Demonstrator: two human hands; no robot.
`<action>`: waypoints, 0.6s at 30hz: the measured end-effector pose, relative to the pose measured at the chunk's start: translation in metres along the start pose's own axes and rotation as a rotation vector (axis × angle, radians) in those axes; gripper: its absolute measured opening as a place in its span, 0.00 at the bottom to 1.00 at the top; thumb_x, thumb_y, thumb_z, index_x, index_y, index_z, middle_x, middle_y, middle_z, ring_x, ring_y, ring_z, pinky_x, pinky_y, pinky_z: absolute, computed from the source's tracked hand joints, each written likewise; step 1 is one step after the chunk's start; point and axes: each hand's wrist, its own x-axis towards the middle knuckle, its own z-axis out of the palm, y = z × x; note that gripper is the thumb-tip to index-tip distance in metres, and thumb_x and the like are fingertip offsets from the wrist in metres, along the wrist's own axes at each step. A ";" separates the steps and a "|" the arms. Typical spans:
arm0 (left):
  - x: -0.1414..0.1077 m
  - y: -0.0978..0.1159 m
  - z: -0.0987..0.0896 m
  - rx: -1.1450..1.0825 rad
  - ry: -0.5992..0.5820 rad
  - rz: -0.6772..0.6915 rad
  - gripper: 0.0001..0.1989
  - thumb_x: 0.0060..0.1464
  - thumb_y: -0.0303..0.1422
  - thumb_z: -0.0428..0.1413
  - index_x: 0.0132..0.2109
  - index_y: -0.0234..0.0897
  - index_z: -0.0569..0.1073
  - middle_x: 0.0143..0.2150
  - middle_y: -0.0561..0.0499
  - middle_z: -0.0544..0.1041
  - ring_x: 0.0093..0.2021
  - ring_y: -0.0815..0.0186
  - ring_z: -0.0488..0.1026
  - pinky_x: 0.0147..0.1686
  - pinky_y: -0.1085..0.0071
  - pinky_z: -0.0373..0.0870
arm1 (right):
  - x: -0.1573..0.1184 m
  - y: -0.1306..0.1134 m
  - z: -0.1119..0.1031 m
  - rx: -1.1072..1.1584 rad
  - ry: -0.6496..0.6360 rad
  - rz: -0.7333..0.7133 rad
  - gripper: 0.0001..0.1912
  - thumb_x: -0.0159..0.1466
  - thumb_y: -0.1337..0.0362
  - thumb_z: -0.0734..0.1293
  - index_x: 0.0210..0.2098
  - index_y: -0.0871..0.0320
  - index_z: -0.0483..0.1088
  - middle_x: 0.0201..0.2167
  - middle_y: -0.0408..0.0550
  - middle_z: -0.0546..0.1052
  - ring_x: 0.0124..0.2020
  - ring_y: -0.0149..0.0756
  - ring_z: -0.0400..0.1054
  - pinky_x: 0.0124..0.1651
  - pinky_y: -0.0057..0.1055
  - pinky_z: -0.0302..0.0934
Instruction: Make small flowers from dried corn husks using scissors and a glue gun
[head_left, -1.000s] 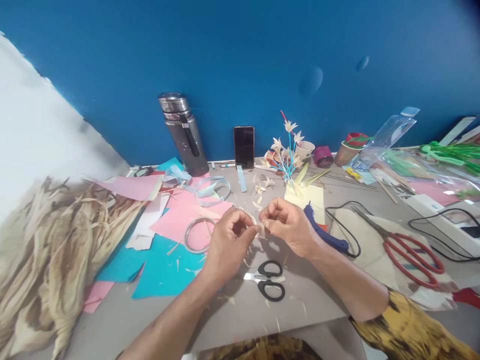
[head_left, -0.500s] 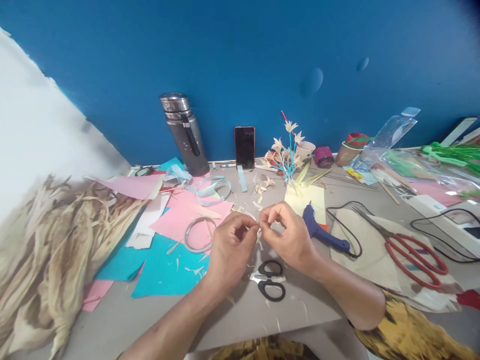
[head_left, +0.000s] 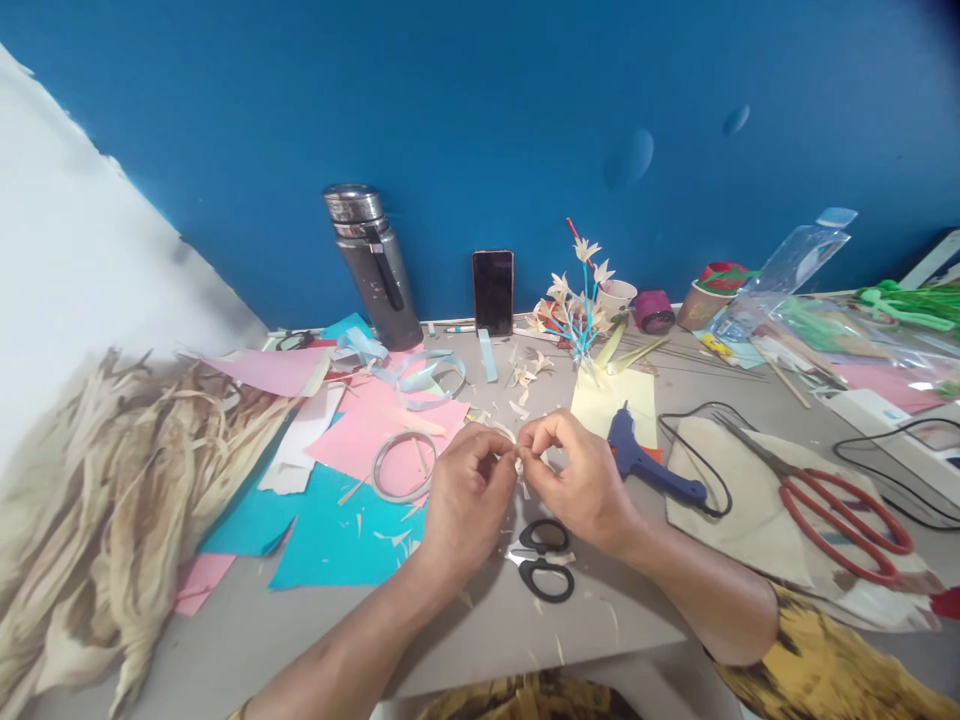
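Note:
My left hand (head_left: 469,495) and my right hand (head_left: 574,480) meet at the fingertips in the middle of the view, each in a pinch. Between them is a small pale piece, mostly hidden by the fingers; a bit of it shows just below the tips. Black-handled scissors (head_left: 544,575) lie below my hands. To the right of my right hand rests a blue glue gun (head_left: 656,470). Behind my hands, pale husk flowers on blue stems (head_left: 585,310) stand upright near a yellow paper (head_left: 637,395). Loose pale petals (head_left: 529,370) lie on the table.
Dried husks (head_left: 127,500) are heaped at the left, beside pink paper (head_left: 360,435), blue paper (head_left: 337,540) and a tape ring (head_left: 405,490). A flask (head_left: 379,280) and a phone (head_left: 493,290) stand behind. Red-handled scissors (head_left: 847,510) lie right on cloth (head_left: 735,510).
The camera view has shifted slightly. My fingertips remain together, with slightly more of the pale piece showing below them.

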 end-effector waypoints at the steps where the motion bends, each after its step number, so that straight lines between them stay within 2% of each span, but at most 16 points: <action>1: 0.000 0.000 0.000 -0.006 -0.001 -0.005 0.07 0.53 0.26 0.53 0.29 0.37 0.73 0.32 0.51 0.74 0.32 0.67 0.70 0.32 0.71 0.64 | 0.000 -0.001 0.000 0.013 -0.005 0.027 0.10 0.57 0.72 0.64 0.29 0.52 0.58 0.30 0.43 0.76 0.32 0.35 0.71 0.38 0.30 0.63; 6: 0.002 0.002 -0.001 -0.067 -0.007 -0.078 0.06 0.51 0.28 0.54 0.28 0.37 0.74 0.32 0.51 0.75 0.33 0.66 0.71 0.33 0.72 0.65 | 0.003 -0.005 0.001 0.105 -0.010 0.149 0.10 0.57 0.69 0.65 0.29 0.52 0.57 0.28 0.42 0.75 0.29 0.33 0.69 0.33 0.29 0.61; 13: 0.004 0.003 -0.004 -0.115 -0.042 -0.195 0.06 0.50 0.29 0.54 0.29 0.36 0.75 0.29 0.52 0.74 0.29 0.68 0.68 0.30 0.72 0.64 | 0.006 -0.002 0.000 0.203 -0.020 0.218 0.11 0.57 0.67 0.67 0.29 0.53 0.57 0.28 0.41 0.74 0.26 0.31 0.67 0.30 0.27 0.60; 18: 0.005 0.006 -0.005 -0.092 -0.039 -0.209 0.06 0.51 0.31 0.55 0.29 0.37 0.75 0.29 0.52 0.75 0.28 0.68 0.68 0.28 0.73 0.63 | 0.005 -0.002 0.000 0.211 -0.001 0.224 0.11 0.56 0.66 0.67 0.28 0.53 0.57 0.27 0.41 0.74 0.26 0.30 0.66 0.30 0.27 0.60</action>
